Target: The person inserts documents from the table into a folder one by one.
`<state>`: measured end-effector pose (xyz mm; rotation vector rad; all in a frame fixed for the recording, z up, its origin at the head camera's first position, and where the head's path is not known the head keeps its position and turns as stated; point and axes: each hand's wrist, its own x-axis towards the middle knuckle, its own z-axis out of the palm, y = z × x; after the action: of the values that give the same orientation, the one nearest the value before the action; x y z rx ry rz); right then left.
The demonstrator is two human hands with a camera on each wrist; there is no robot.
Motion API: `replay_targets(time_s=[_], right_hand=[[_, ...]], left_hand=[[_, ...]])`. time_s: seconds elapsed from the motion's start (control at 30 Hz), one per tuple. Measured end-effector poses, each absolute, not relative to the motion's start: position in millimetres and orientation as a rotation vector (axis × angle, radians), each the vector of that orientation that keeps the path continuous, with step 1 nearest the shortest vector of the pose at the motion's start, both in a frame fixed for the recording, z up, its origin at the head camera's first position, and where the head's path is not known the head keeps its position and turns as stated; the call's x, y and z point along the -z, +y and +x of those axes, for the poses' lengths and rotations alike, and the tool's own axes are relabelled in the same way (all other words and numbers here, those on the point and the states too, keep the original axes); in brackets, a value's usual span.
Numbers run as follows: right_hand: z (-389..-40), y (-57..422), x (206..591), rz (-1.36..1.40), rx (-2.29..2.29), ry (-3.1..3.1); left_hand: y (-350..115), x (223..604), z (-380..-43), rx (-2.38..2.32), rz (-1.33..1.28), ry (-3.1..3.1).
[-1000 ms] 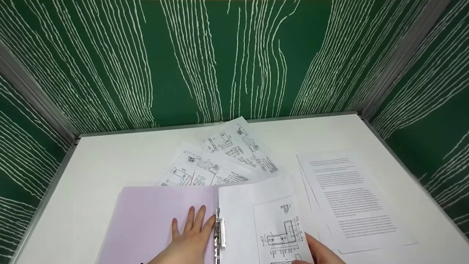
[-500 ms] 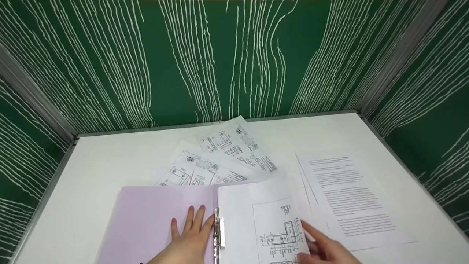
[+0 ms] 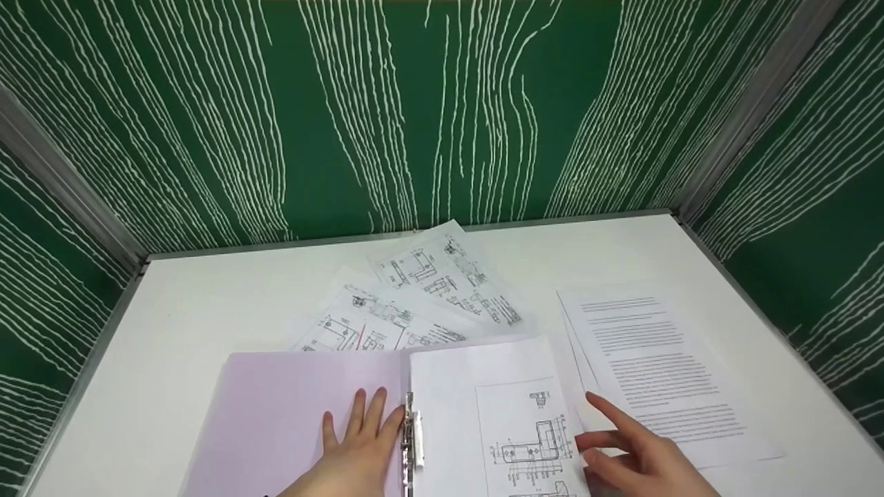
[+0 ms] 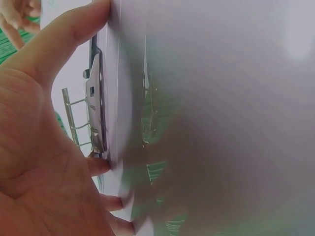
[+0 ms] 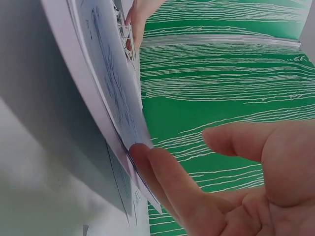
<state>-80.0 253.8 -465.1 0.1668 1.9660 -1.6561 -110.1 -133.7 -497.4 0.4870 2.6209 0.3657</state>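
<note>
A purple ring binder (image 3: pixel 276 400) lies spread out, with a metal clip (image 3: pixel 409 442) along its spine. On its right side is a stack of white pages, the top one a technical drawing (image 3: pixel 514 407). My left hand (image 3: pixel 352 452) rests flat on the left cover, fingers spread, one fingertip beside the clip. In the left wrist view the metal clip (image 4: pixel 94 103) shows beyond the thumb. At the pages' right edge is my right hand (image 3: pixel 639 452), its index finger extended. The right wrist view has its fingertips at the page edge (image 5: pixel 140 162), thumb well apart from them.
Two drawing sheets, one nearer (image 3: pixel 387 317) and one farther (image 3: pixel 449 269), lie overlapping behind the binder on the white table (image 3: pixel 186 304). Sheets of printed text (image 3: pixel 663 373) lie to the right, partly behind my right hand. Green walls (image 3: pixel 331 166) with white lines enclose the table.
My right hand has shifted right, and its thumb has come off the top page, where it pinched the edge. The left hand stays in place.
</note>
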Motion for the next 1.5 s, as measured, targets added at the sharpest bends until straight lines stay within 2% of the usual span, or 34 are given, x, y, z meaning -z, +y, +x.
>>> replay_targets(time_s=[0.6, 0.83, 1.03, 1.23, 1.5], right_hand=[[-89, 239, 445, 0.229, 1.382, 2.368], [-90, 241, 451, 0.06, 1.398, 2.308], [-96, 227, 453, -0.134, 1.339, 2.264], [-103, 208, 452, -0.292, 1.256, 2.27], [-115, 186, 452, -0.376, 1.127, 2.28]], left_hand=[[-141, 477, -110, -0.458, 0.573, 2.661], [-142, 466, -112, -0.448, 0.573, 2.653], [-135, 442, -118, -0.361, 0.606, 2.684], [-119, 416, -143, -0.212, 0.59, 2.672], [-115, 403, -203, -0.216, 0.585, 2.666]])
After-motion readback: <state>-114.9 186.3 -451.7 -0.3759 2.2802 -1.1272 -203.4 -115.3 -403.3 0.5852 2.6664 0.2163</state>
